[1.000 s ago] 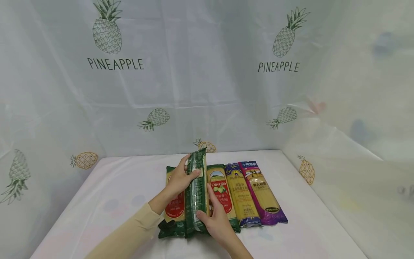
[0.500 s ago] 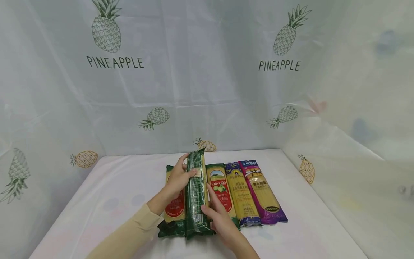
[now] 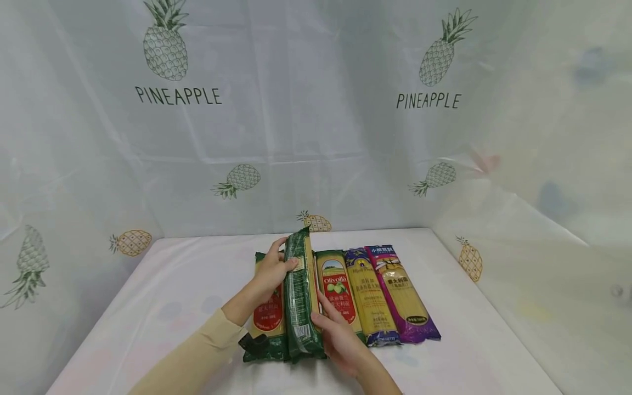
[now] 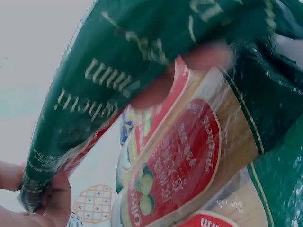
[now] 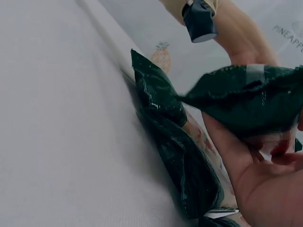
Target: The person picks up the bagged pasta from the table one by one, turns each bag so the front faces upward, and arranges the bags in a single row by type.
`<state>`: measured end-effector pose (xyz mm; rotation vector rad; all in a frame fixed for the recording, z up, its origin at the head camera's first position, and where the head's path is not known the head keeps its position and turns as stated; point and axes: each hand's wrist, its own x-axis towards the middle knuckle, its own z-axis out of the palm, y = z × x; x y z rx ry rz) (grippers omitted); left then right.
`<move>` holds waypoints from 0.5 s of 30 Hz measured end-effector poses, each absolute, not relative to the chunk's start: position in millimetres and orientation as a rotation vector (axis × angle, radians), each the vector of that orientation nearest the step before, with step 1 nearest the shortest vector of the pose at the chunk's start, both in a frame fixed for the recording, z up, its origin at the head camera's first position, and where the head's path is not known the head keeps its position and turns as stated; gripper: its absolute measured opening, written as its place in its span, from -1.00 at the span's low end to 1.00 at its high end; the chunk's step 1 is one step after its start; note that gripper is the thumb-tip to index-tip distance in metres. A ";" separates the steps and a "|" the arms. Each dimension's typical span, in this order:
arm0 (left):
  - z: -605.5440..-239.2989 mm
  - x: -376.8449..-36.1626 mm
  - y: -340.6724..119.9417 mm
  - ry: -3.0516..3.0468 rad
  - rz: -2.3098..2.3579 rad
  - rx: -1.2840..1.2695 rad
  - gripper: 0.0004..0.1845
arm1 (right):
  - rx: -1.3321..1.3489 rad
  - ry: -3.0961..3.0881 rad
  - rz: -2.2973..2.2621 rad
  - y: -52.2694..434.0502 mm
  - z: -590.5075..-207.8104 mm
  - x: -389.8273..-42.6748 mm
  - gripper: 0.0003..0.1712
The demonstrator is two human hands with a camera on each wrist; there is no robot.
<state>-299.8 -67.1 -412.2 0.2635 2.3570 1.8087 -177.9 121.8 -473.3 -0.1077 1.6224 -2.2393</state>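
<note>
Here the left hand (image 3: 270,270) and right hand (image 3: 339,339) each clasp 1 green pasta packet (image 3: 301,299), tilted on edge among 4 flat packets (image 3: 367,296) on a white table (image 3: 163,307); pineapple-print sheets (image 3: 296,126) surround.

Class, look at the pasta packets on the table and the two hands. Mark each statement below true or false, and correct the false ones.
1. Both hands hold the dark green packet. True: the left hand grips its far part, the right hand its near end.
2. The dark green packet lies flat on the table. False: it is turned up on its edge.
3. The purple packet is at the right end of the row. True.
4. The purple packet is being touched by a hand. False: neither hand reaches it.
5. A packet with a red label lies left of the dark green one. True.
</note>
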 end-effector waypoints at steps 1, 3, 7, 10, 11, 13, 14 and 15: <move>-413.0 -300.2 -67.7 2.357 1.799 0.258 -0.20 | -0.101 1.657 -2.226 120.8 -473.0 -177.7 -0.02; -414.8 -301.4 -68.5 2.358 1.781 0.253 -0.21 | -0.091 1.706 -2.208 119.0 -472.6 -177.7 -0.01; -417.2 -302.9 -69.6 2.355 1.738 0.247 -0.21 | -0.071 1.764 -2.209 116.2 -473.3 -177.4 0.00; -417.7 -303.3 -70.7 2.380 1.690 0.267 -0.23 | -0.075 1.792 -2.236 114.3 -474.3 -176.4 -0.02; -417.8 -303.4 -71.0 2.401 1.665 0.274 -0.24 | -0.080 1.811 -2.243 113.6 -474.3 -175.9 -0.02; -418.1 -303.3 -71.7 2.451 1.613 0.299 -0.25 | -0.099 1.872 -2.246 111.9 -474.0 -175.3 -0.03; -418.1 -302.9 -72.1 2.480 1.585 0.313 -0.25 | -0.105 1.913 -2.238 110.9 -473.4 -175.0 -0.03; -417.7 -302.4 -72.3 2.506 1.561 0.323 -0.25 | -0.111 1.949 -2.232 110.0 -472.5 -174.7 -0.04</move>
